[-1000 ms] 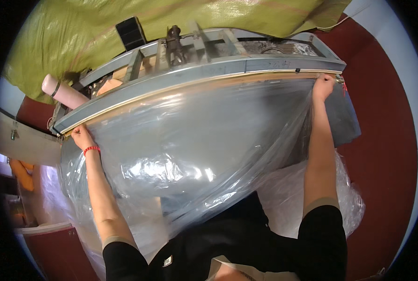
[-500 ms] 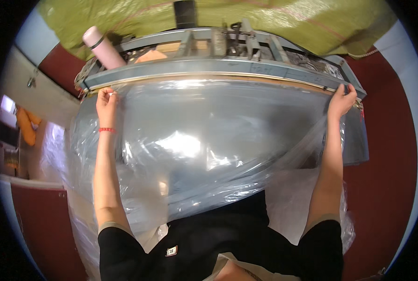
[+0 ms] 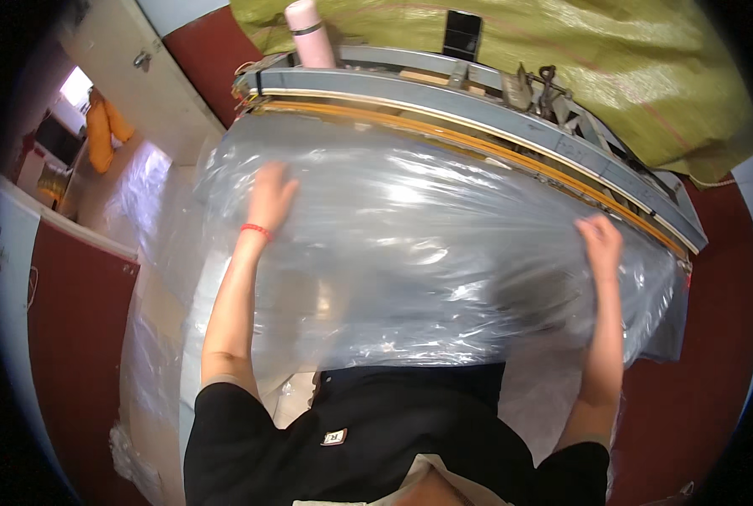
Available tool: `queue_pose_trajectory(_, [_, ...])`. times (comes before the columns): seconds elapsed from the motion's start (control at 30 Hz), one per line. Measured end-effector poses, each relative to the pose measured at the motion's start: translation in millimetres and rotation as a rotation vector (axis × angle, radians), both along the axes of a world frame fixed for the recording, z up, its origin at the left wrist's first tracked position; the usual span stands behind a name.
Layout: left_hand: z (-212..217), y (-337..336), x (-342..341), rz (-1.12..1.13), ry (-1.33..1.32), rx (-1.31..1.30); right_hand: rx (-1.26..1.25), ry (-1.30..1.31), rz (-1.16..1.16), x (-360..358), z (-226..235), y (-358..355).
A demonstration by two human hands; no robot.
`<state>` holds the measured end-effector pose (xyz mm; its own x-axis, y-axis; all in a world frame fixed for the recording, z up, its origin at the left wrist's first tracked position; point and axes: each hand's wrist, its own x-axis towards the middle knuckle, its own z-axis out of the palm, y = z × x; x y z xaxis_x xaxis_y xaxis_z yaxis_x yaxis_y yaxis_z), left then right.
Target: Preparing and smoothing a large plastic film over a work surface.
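Note:
A wide sheet of clear plastic film (image 3: 368, 278) lies in front of me over a grey surface, wrinkled and shiny. My left hand (image 3: 271, 196), with a red bracelet at the wrist, is over the film's left part, slightly blurred, its thumb and fingers apart. Toward the right end, my right hand (image 3: 602, 240) is closed in a pinch on the film, and creases run from its fingertips across the sheet. Beyond the film stretches a long grey metal bar (image 3: 478, 118) of a machine, with an orange strip (image 3: 444, 129) along its near side.
A pink bottle (image 3: 311, 38) stands behind the bar at the left. Metal clamp-like parts (image 3: 549, 93) sit on the frame farther right. A yellow-green tarp (image 3: 613, 76) hangs at the back. More clear film (image 3: 153, 337) trails on the floor at left, near an open door (image 3: 132, 76).
My view has turned, so the machine appears slanted. Both hands have come back from the bar toward me. The left hand has opened from its pinch, and the orange strip now shows more.

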<state>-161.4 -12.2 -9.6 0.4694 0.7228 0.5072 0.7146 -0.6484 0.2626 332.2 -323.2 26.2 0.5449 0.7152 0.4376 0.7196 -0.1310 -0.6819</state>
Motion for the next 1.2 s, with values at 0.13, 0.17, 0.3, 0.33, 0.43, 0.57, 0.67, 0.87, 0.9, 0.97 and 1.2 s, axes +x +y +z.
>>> queue_pose_trajectory(0.13, [-2.7, -21.8, -4.0, -0.013, 0.114, -0.055, -0.101, -0.178, -0.388, 91.8, -20.8, -125.1])
queue_pose_trajectory(0.17, [-0.2, -38.1, 0.6, -0.027, 0.175, -0.071, -0.143, -0.231, -0.417, 106.3, -23.5, -155.1])
queue_pose_trajectory(0.3, [28.2, -73.8, 17.8, -0.111, 0.334, -0.164, -0.211, -0.238, -0.485, 124.2, -23.8, -207.3])
queue_pose_trajectory(0.33, [25.3, -66.4, 17.9, -0.134, 0.277, -0.106, -0.211, -0.234, -0.483, 125.3, -24.3, -209.5])
queue_pose_trajectory(0.43, [30.1, -38.6, 27.0, -0.151, 0.315, -0.037, -0.219, -0.218, -0.513, 126.7, -22.7, -212.4])
queue_pose_trajectory(0.57, [29.4, -27.7, 34.9, -0.213, 0.386, -0.094, -0.223, -0.238, -0.535, 145.5, -29.7, -234.1])
queue_pose_trajectory(0.67, [24.6, -75.7, 50.6, -0.331, 0.417, -0.126, -0.284, -0.297, -0.695, 180.6, -42.3, -296.0])
queue_pose_trajectory(0.87, [48.9, -109.5, 74.8, -0.431, 0.349, -0.177, -0.425, -0.265, -0.885, 185.3, -36.4, -328.4])
queue_pose_trajectory(0.9, [51.4, -103.2, 78.4, -0.377, 0.269, -0.209, -0.423, -0.278, -0.916, 179.5, -35.6, -321.4])
queue_pose_trajectory(0.97, [44.5, -90.7, 80.7, -0.373, 0.288, -0.093, -0.421, -0.289, -0.951, 177.8, -35.6, -320.2])
queue_pose_trajectory(1.2, [46.8, -108.4, 103.0, -0.446, 0.384, 0.064, -0.469, -0.241, -1.009, 176.0, -33.5, -316.8])
